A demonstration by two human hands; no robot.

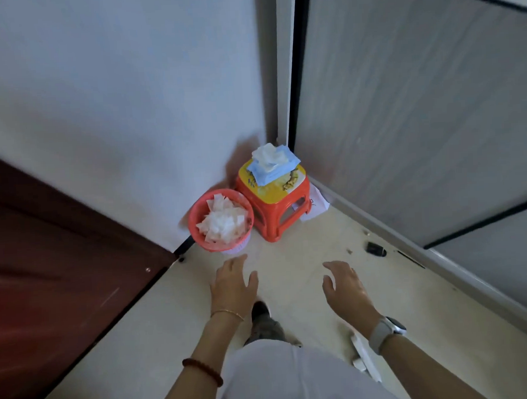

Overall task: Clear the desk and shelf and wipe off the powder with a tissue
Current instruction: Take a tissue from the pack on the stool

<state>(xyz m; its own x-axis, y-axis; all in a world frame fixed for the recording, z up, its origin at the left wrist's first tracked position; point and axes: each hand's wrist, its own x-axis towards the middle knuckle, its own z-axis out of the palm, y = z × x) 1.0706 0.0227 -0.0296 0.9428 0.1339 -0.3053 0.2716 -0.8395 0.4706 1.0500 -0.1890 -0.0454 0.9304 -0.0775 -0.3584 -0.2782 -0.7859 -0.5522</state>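
A blue tissue pack [273, 164] with a white tissue sticking out of its top lies on a small red plastic stool [274, 203] in the room's corner. Left of the stool stands a red waste basket [221, 220] filled with crumpled white tissues. My left hand [233, 284] hovers palm down just short of the basket, fingers apart and empty. Over the floor further right, my right hand [346, 286] is also empty with fingers loosely spread. No desk or shelf is in view.
A dark red wooden door [45, 256] fills the left side. A grey partition [419, 115] runs along the right. A small black object [374, 249] lies on the cream floor [305, 258] by the partition. White paper [319, 204] lies behind the stool. My foot [260, 312] is below my hands.
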